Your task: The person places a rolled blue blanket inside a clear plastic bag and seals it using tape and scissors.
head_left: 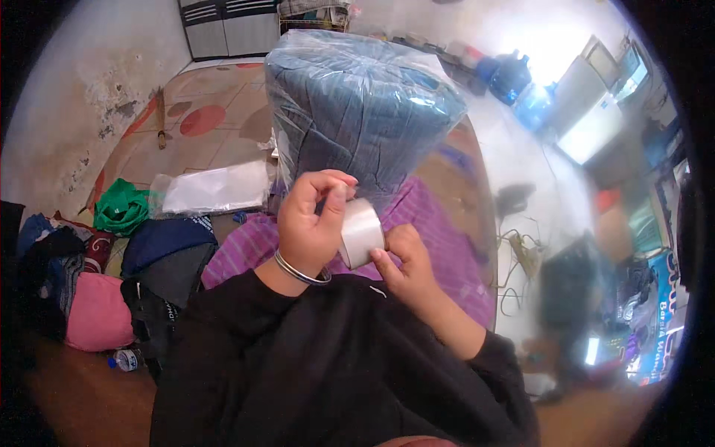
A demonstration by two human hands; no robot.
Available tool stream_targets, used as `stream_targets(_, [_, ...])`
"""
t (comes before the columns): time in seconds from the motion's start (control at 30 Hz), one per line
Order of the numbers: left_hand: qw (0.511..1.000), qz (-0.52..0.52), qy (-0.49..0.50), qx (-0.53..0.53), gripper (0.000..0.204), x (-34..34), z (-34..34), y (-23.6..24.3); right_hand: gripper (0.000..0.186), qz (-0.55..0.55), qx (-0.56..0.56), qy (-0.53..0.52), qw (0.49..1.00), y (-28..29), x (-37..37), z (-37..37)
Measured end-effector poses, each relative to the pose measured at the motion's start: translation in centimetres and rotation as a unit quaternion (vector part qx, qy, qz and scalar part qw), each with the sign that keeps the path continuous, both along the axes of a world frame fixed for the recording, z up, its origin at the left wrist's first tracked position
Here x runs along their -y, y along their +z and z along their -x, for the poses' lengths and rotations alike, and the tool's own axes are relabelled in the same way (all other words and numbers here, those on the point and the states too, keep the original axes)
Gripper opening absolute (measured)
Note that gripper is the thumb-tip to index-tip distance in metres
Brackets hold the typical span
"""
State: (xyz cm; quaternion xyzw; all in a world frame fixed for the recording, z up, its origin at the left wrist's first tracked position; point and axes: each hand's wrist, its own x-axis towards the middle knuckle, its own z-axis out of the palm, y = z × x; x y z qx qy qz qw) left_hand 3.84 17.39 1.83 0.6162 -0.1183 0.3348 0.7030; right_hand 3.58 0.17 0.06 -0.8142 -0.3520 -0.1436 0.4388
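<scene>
A roll of wide pale tape (360,231) is held between my hands at chest height. My right hand (406,264) grips the roll from its lower right side. My left hand (313,227), with bangles at the wrist, has thumb and fingertips pinched at the upper left of the roll; whatever is between them is too small to make out. Just beyond my hands stands a big bundle of grey-blue folded cloth (357,104) wrapped in clear plastic. A purple striped cloth (447,261) lies beneath my hands and bundle.
Left are white sheets in clear plastic (212,190), green cloth (123,205), piled clothes and bags (100,313), a small bottle (126,360) and a stained wall (89,82). A cabinet (223,30) is at the back; blue water jugs (510,78) and blurred clutter stand right.
</scene>
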Motion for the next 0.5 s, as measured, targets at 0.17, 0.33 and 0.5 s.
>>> stream_targets(0.17, [0.933,0.215,-0.211,-0.197,0.017,-1.1,-0.6,-0.4,0.017,-0.058,-0.065,0.04,0.995,1.0,0.1,1.2])
stream_targets(0.33, [0.876,0.28,-0.26,-0.294,0.031,-2.2,-0.5,-1.0,0.017,0.03,0.033,0.06,0.997,1.0,0.5,1.5])
stream_targets(0.5, [0.916,0.188,-0.276,-0.221,0.052,-2.2,-0.3,-1.2,0.018,0.041,0.027,0.071,0.996,0.8,1.0,1.5])
